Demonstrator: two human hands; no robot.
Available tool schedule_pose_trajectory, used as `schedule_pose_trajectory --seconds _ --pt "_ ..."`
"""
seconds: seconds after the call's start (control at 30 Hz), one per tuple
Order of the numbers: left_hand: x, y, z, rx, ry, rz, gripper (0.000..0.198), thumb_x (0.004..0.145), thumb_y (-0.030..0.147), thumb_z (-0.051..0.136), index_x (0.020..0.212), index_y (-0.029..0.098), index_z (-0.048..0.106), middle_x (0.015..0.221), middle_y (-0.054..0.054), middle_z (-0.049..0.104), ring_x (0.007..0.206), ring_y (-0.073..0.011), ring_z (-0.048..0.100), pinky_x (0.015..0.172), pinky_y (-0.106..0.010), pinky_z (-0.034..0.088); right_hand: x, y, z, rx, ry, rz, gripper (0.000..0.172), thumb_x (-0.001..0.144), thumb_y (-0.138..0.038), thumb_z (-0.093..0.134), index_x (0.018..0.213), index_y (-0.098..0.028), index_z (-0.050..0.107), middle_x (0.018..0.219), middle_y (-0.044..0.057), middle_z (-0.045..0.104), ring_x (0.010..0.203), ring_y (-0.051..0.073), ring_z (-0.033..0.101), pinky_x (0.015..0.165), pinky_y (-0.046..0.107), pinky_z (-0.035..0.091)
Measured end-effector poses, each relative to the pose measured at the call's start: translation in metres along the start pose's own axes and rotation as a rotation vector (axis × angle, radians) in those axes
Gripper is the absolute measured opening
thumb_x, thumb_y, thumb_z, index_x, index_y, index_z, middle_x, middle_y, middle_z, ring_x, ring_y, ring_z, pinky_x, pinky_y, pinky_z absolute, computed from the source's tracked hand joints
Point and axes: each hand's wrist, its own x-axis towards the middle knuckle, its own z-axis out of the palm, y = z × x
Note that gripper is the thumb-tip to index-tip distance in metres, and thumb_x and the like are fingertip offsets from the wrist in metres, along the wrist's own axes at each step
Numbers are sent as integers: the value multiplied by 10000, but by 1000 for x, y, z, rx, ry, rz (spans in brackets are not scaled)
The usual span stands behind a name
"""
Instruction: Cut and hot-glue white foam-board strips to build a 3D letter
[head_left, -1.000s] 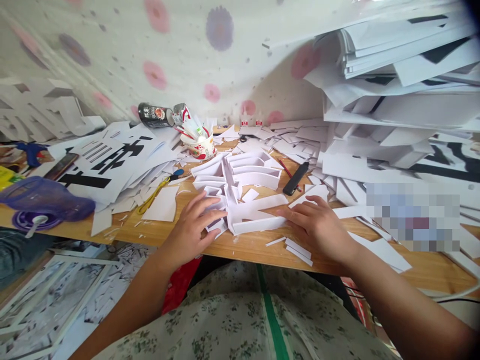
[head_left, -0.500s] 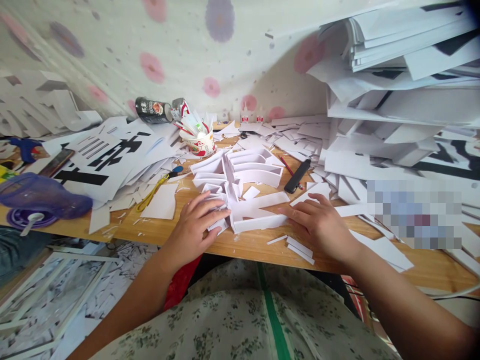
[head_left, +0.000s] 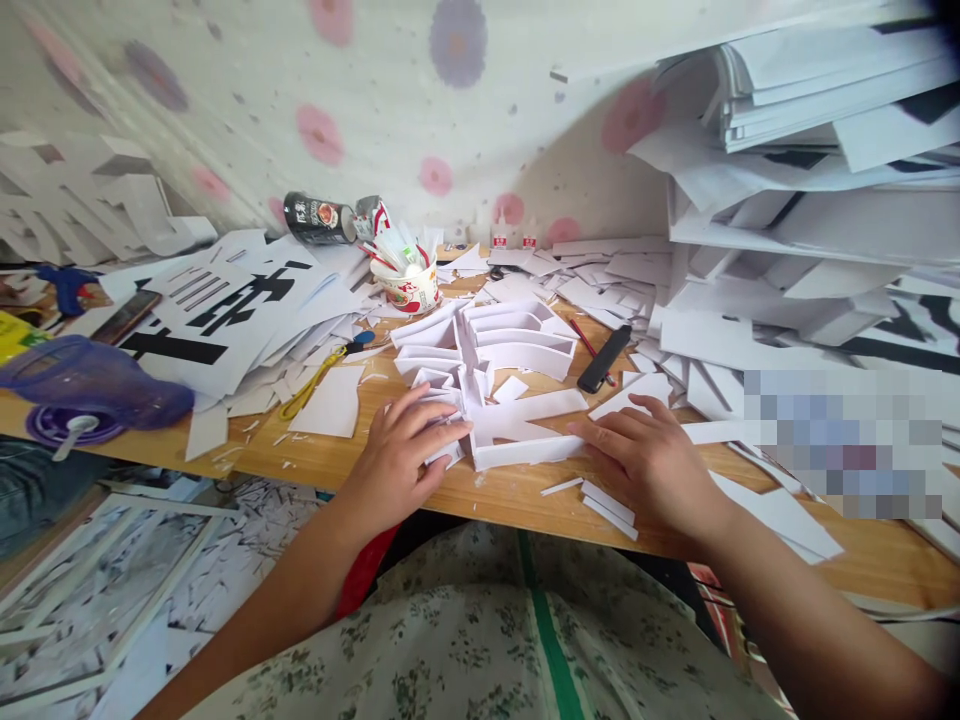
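And there's the change: the left hand (head_left: 405,450) has edged across the form (head_left: 529,452), its index fingertip now right up against the middle wall, where a second ago there was a sliver more room. Fingers spread and curved over the left compartments, though whether they pinch anything I can't tell. The right hand (head_left: 649,455) holds its place, bent fingertips at the right end of the near wall; pinching or merely touching, I can't tell that either. To my eye it's steadying, a small adjustment rather than any reshaping.

The form? Sitting open side up on the worktop (head_left: 487,505), between the hands, no visible shift against the cup (head_left: 406,292) behind or the black tool (head_left: 604,358) off to its right. The strips (head_left: 609,510) in front lie as they did; mostly, the view itself has swung slightly.
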Motion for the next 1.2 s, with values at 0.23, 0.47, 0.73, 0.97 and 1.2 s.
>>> schedule_pose_trajectory --seconds 0.23,0.47,0.73,0.97,1.2 --pt "-2 0 2 -25 16 -26 395 862 94 527 1202 259 642 1269 -59 604 1365 -300 370 1113 -545 353 -1 1 1 -4 -2 5 249 946 -179 544 1157 -208 673 837 31 701 752 193 627 958 447 350" --pt "-5 -2 5 -51 31 -37 397 865 113 541 1218 275 626 1305 -69 576 1382 -303 354 1105 -550 336 -2 2 4 -6 17 -7 243 933 -174 566 1147 -215 672 836 24 702 750 192 611 976 456 344" --pt "-10 3 5 9 38 -19 414 880 125 545 1243 315 599 1329 -74 561 1369 -311 386 1091 -596 225 -3 1 3 -2 12 1 252 941 -162 546 1155 -217 666 866 31 708 772 200 607 982 463 335" --pt "-14 4 8 42 35 -27 420 877 127 535 1229 346 606 1331 -50 570 1376 -307 375 1099 -570 184 -4 -1 2 -3 5 9 211 951 -213 539 1098 -217 690 844 36 702 750 190 592 947 431 343" --pt "-17 4 10 67 125 -71 382 879 203 575 1253 275 547 1275 -84 609 1311 -313 445 1103 -577 156 -7 -1 1 7 -14 28 209 948 -213 565 1115 -231 687 889 24 715 811 215 602 986 458 323"
